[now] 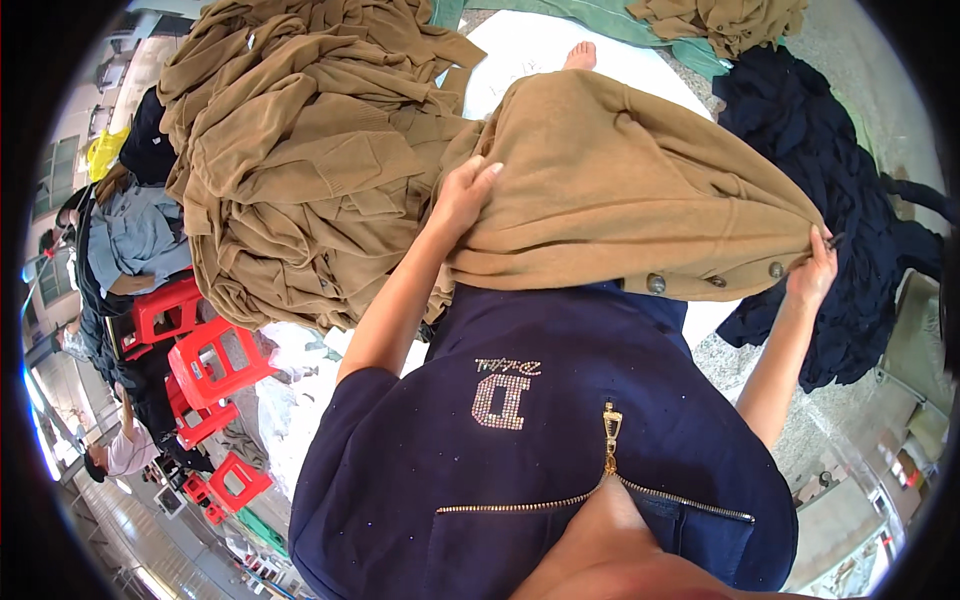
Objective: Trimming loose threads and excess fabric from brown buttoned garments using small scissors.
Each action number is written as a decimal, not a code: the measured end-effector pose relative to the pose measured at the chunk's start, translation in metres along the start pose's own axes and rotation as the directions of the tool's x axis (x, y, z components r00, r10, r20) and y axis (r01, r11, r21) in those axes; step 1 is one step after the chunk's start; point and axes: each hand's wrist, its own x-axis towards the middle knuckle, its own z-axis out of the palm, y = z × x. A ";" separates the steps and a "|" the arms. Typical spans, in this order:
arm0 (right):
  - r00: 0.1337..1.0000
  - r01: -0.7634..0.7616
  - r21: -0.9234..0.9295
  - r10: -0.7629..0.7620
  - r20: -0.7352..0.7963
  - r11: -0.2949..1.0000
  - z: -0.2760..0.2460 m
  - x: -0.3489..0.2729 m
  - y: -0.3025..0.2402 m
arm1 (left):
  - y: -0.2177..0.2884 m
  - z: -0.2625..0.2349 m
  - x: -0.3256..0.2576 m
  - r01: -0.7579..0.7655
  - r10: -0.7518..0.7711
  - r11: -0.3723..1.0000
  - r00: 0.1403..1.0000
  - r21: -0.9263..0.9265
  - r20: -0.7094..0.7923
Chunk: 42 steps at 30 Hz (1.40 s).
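Note:
A tan knit cardigan [610, 190] with dark round buttons is stretched sideways across my lap. My left hand [465, 198] grips its left side, thumb lying on top of the cloth and the other fingers partly hidden by it. At the right end, my right hand [815, 268] pinches the cardigan's edge near a button. The middle of the garment bulges up and its folds run toward the right hand. Close to my left hand rises a big heap of tan knitwear [310, 170].
Dark navy garments [800, 200] lie piled at the right. More tan clothes [735, 22] rest on green cloth at the far right. White sheeting [510, 50] covers the floor ahead, with a bare foot on it. Red plastic stools [215, 360] and another person [125, 450] are at the left.

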 end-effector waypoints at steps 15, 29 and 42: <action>0.661 0.529 -0.339 -0.128 0.739 0.778 0.239 -0.115 -0.013 | 0.135 0.114 -0.050 -0.641 0.061 0.738 0.377 0.213 0.924; 0.612 -0.101 -0.503 0.452 0.649 0.859 0.252 -0.125 0.051 | -0.005 -0.008 0.221 0.488 -0.468 0.871 0.794 0.053 0.389; 0.601 0.476 -0.241 -0.113 0.791 0.845 0.255 -0.122 0.018 | 0.118 -0.083 0.149 -0.357 0.332 0.931 0.916 0.078 0.227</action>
